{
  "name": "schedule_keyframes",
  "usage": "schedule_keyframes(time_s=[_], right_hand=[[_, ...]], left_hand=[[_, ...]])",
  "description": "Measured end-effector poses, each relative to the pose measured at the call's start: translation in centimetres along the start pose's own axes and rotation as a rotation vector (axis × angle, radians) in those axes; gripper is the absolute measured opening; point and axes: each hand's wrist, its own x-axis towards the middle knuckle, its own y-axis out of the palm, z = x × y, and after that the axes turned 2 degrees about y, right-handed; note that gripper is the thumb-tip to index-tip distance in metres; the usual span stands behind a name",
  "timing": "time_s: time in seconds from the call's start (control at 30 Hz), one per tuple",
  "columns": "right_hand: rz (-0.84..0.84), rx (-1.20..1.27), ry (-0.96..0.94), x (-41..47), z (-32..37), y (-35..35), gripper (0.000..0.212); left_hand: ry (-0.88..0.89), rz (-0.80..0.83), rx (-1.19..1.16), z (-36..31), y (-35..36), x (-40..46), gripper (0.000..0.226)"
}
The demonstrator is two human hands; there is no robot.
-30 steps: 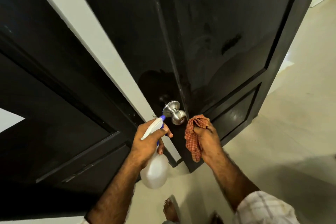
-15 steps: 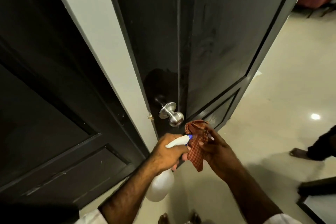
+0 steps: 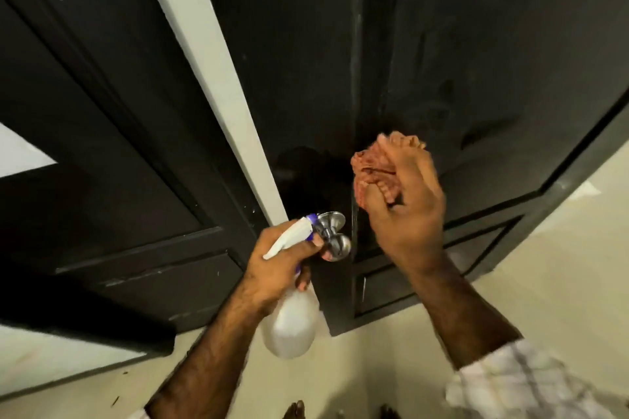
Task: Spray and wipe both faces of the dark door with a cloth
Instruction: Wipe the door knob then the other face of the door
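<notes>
Against the door (image 3: 476, 61), the right hand (image 3: 405, 211) clutched the cloth (image 3: 377, 163); beside the knob (image 3: 335, 241), the left hand (image 3: 275, 269) gripped the bottle (image 3: 292, 326).

A home doorway: dark door (image 3: 476, 61), white frame (image 3: 218, 78), pale floor (image 3: 561, 265).

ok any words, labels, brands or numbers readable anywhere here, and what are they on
None can be read.
spray bottle: plain white body in the left hand, no label or print shows.
cloth: a check pattern only, bunched in the right hand.
dark door: only smears and scuffs, no sign or number.
door knob: bare metal, no marking visible.
</notes>
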Motion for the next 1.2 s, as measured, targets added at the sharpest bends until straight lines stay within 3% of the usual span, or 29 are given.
schedule_keyframes(time_s=[0.07, 0.2, 0.33, 0.47, 0.53, 0.63, 0.73, 0.9, 1.03, 1.1, 1.2], right_hand=[[-0.049, -0.094, -0.144, 0.5, -1.9, 1.7, 0.051], [-0.05, -0.259, -0.4, -2.6, -8.4, 4.2, 0.015], [0.205, -0.3, -0.42, -7.4, -14.1, 4.5, 0.02], [0.424, -0.338, -0.441, -7.8, -15.6, 3.6, 0.031], [0.369, -0.332, -0.458, -5.7, -13.7, 2.9, 0.031], [0.125, -0.293, -0.576, 0.5, -7.7, 1.8, 0.03], [-0.121, -0.239, -0.704, 10.0, 0.3, 0.2, 0.031], [-0.277, -0.124, -0.754, 21.9, 9.2, -1.9, 0.038], [-0.229, -0.184, -0.721, 17.3, 5.0, -0.2, 0.033], [-0.14, -0.255, -0.722, 11.9, -0.4, 0.8, 0.029], [0.082, -0.396, -0.889, 5.2, -7.5, 0.5, 0.033]], left_hand=[[-0.036, -0.149, -0.04, -0.2, 0.3, 0.0, 0.014], [-0.043, -0.209, 0.044, -0.4, 0.3, -0.3, 0.019], [-0.056, -0.234, 0.121, -0.4, 1.2, -0.3, 0.011], [-0.092, -0.25, 0.113, -0.3, 2.5, 0.2, 0.02], [-0.067, -0.252, 0.097, -0.9, 3.2, 0.6, 0.024], [-0.001, -0.301, 0.047, -3.6, 4.1, 1.2, 0.036], [0.169, -0.275, 0.018, -8.6, 4.2, 1.9, 0.007], [0.467, -0.194, 0.066, -17.5, 3.0, 2.8, 0.012], [0.553, -0.211, 0.072, -18.0, 2.5, 2.9, 0.008], [0.538, -0.241, 0.067, -16.0, 2.7, 2.8, 0.008], [0.49, -0.235, 0.05, -13.4, 2.7, 2.3, 0.013]])
